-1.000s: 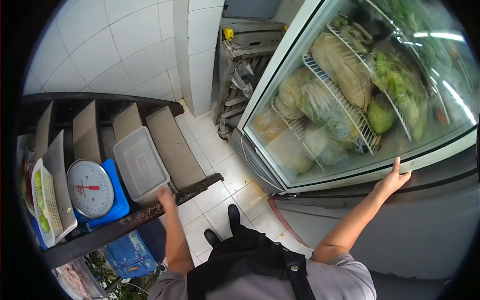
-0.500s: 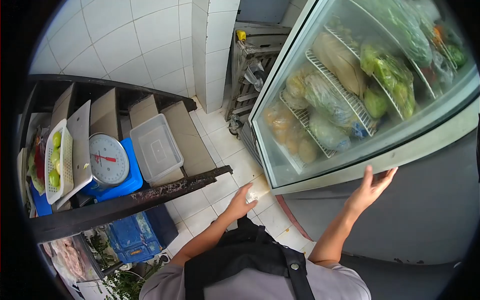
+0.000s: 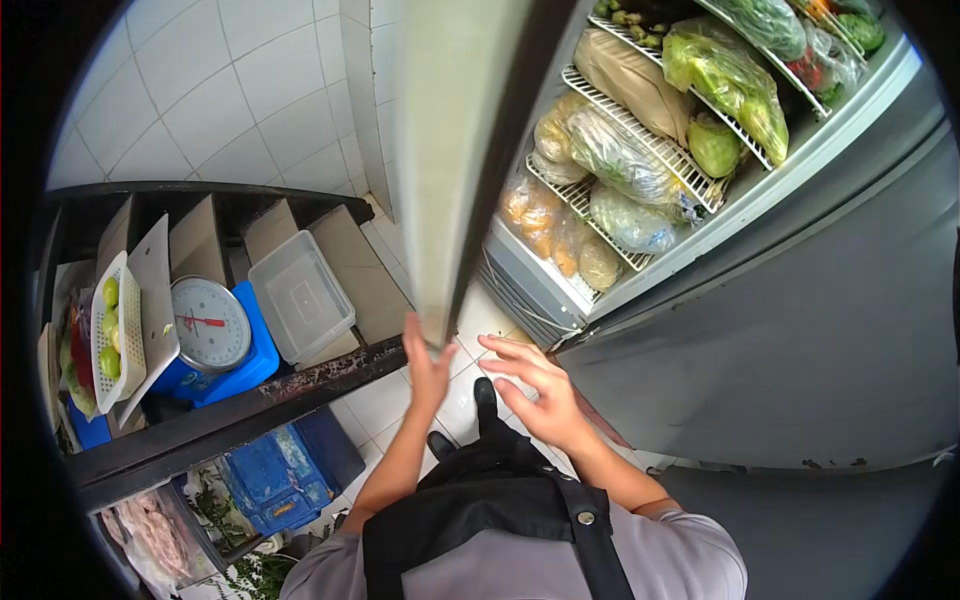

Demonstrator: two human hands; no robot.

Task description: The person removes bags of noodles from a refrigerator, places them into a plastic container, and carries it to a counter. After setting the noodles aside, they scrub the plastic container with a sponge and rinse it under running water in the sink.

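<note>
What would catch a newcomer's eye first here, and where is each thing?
First, probably, the bagged vegetables packed inside the open fridge at upper right. Next, the blurred, pale fridge door down the middle, with the left hand at its lower end and the right hand, fingers spread, beside it. Then, on the dark rack at left, the round dial scale with its red needle.

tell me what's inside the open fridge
The fridge holds bagged leafy greens, a brown bag and bagged orange produce; the brown bag's contents and anything behind are hidden.
</note>
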